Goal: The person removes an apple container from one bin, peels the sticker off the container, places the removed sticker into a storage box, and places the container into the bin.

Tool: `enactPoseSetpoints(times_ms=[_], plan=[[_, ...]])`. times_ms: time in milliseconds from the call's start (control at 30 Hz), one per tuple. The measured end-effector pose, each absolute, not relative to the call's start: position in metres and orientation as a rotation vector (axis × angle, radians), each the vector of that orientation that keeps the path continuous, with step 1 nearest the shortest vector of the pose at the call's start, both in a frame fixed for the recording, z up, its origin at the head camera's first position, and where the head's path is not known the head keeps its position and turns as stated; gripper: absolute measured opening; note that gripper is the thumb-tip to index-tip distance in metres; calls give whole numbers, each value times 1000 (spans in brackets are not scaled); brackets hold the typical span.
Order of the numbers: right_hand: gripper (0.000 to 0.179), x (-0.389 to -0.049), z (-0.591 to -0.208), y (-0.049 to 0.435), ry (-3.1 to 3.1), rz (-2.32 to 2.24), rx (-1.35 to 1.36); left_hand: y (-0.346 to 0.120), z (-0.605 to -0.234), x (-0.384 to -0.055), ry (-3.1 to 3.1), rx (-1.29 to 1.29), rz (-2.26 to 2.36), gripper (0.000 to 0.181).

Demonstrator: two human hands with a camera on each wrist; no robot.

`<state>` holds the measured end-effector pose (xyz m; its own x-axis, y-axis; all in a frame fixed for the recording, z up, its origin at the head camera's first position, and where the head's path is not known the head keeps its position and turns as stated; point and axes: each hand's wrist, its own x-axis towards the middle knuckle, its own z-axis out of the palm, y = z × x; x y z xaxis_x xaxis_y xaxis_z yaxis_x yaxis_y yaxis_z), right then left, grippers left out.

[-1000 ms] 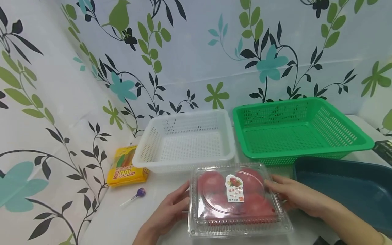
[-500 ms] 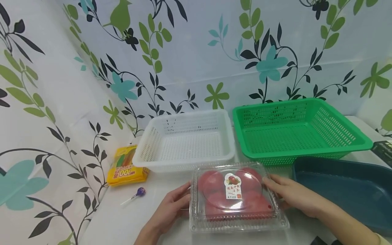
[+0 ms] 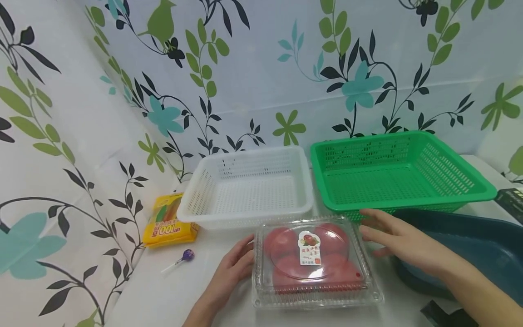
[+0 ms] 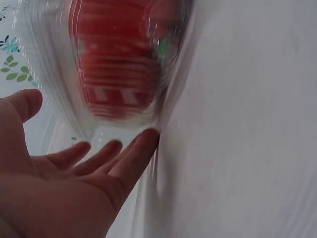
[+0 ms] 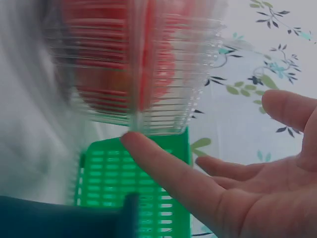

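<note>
A clear plastic clamshell box (image 3: 314, 293) of red tomato-like fruit (image 3: 283, 243) sits on the table, a white fruit label (image 3: 309, 247) on its lid. At the box's left side is my left hand (image 3: 229, 277), its fingers extended; in the left wrist view the fingertips (image 4: 148, 136) lie by the box's lower edge, and whether they touch it I cannot tell. My right hand (image 3: 398, 240) is spread apart from the box's right side, in front of the dark blue tray. Seen from the right wrist, its fingers (image 5: 171, 171) are straight and hold nothing.
Behind the box stand a white basket (image 3: 245, 222) and a green basket (image 3: 408, 200). A dark blue tray (image 3: 482, 254) is at the right. A yellow snack packet (image 3: 167, 225) and a lollipop (image 3: 187, 255) lie at the left. A dark object (image 3: 445, 315) lies at the front right.
The box has come down slightly onto the table. My right hand has let go of its right side and moved up and away to the right. The left hand has loosened but stays beside it.
</note>
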<state>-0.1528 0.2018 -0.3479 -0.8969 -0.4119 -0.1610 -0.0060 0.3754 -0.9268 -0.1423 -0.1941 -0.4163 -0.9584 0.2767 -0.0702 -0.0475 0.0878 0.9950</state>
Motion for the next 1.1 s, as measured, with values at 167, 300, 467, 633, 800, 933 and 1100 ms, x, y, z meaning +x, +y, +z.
enactPoseSetpoints(times_ms=[167,300,467,633,800,933,1100], plan=[[63,-153,-336,197,2456,-1482,-458,-187,-415,-140,2212,281,1963,61],[57,-155,-328,187,2574,-1423,-538,-183,-414,-136,2253,297,1971,61],[52,-162,-323,167,2566,-1402,-687,-176,-413,-133,2410,409,1908,68],[53,-169,-322,147,2505,-1357,-795,-168,-409,-133,2541,519,1853,67],[52,-176,-325,136,2455,-1348,-886,-164,-409,-134,2612,556,1796,63],[47,-181,-329,130,2429,-1346,-888,-162,-410,-137,2614,583,1797,62],[48,-185,-333,125,2437,-1258,-929,-160,-412,-139,2593,595,1840,61]])
